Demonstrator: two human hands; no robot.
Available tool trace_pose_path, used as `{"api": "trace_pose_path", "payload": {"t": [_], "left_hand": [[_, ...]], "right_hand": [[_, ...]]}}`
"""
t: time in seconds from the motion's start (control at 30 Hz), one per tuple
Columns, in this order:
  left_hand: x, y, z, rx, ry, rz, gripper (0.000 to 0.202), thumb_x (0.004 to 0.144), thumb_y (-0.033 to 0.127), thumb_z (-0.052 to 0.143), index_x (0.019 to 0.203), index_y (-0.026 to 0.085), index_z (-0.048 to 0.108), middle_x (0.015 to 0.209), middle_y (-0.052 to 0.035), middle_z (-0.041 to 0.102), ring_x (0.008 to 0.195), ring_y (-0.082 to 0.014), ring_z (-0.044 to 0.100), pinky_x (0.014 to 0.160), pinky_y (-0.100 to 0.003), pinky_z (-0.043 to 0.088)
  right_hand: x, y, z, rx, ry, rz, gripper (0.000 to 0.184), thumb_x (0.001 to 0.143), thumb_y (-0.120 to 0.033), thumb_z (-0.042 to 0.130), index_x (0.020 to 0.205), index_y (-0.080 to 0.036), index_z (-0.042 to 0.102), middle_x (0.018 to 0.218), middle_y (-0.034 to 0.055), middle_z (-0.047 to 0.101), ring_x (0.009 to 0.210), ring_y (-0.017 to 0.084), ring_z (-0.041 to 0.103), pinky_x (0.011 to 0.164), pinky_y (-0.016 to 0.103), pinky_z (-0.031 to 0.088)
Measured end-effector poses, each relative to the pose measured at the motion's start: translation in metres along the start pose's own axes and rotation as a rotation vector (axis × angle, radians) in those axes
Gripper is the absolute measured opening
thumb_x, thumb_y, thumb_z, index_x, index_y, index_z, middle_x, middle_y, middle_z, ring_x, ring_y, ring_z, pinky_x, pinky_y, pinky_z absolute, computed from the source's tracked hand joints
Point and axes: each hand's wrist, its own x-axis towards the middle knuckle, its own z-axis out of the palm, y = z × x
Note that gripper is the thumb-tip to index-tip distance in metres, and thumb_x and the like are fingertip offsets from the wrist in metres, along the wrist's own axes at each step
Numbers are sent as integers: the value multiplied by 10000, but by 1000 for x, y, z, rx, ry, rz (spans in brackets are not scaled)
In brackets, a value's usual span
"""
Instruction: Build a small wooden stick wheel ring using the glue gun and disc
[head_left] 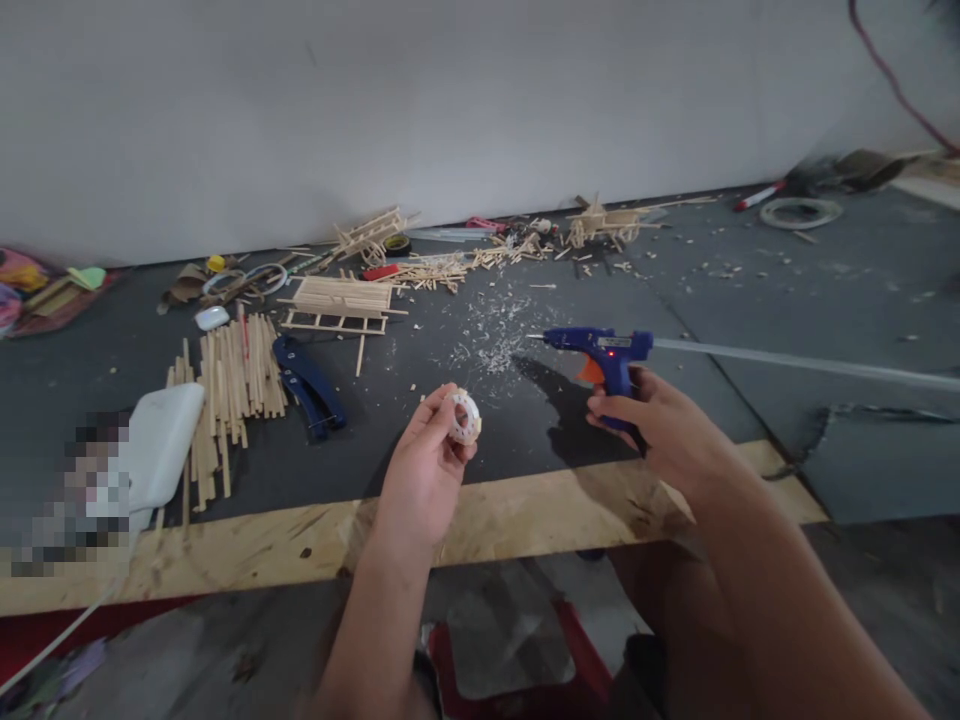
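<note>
Between the thumb and fingers of my left hand (429, 445) is a small white ring (466, 418) with pale bits around its rim. My right hand (660, 420) grips the handle of a blue glue gun (600, 345) with an orange trigger and a lit red light. The gun's nozzle points left, above the table and apart from the ring. A long clear glue stick (795, 362) runs out of the gun's back to the right. White scraps (499, 335) of glue are scattered on the dark table beyond my hands.
Wooden sticks (232, 380) lie at left beside a blue cutter (309, 390) and a white device (169, 445). Farther back are a stick-built frame (341, 305), a small wooden cart (607, 222) and loose stick pieces (435, 270). A clear coil (801, 212) lies far right, near the wall.
</note>
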Motion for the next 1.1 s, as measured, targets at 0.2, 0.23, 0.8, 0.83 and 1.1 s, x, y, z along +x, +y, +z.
{"api": "trace_pose_path", "payload": {"t": [0.2,0.23,0.8,0.83,1.1], "left_hand": [[0,3,2,14,14,59,183,785,222,701,946,145,658,811,-2,570,603,-47,493,466,-152,405],[0,4,2,13,9,58,182,782,225,704,937,142,659,809,-3,572,601,-48,493,464,-152,405],[-9,10,5,40,-59,97,163,778,250,711,890,150,649,747,6,573,602,-61,533,464,-144,426],[-10,10,5,37,-63,98,162,773,245,715,889,151,652,743,6,575,602,-61,536,464,-141,428],[-13,10,7,52,-46,86,177,745,245,737,867,144,657,709,10,583,566,-49,524,450,-122,437]], "right_hand": [[-24,-3,8,48,-226,-9,231,725,-342,725,816,-199,569,592,-48,494,558,110,501,540,246,441],[-27,-2,9,111,-276,-1,229,740,-356,711,831,-202,569,584,-54,464,547,111,487,542,258,446],[-49,5,21,25,-464,-49,276,699,-414,754,861,-208,666,825,51,676,686,179,637,606,308,523],[-49,5,22,13,-470,-74,253,707,-418,746,825,-211,663,824,47,670,697,176,631,617,306,521],[-52,5,32,-246,-405,-80,242,781,-404,623,679,-185,608,635,18,634,505,142,583,526,276,452]]}}
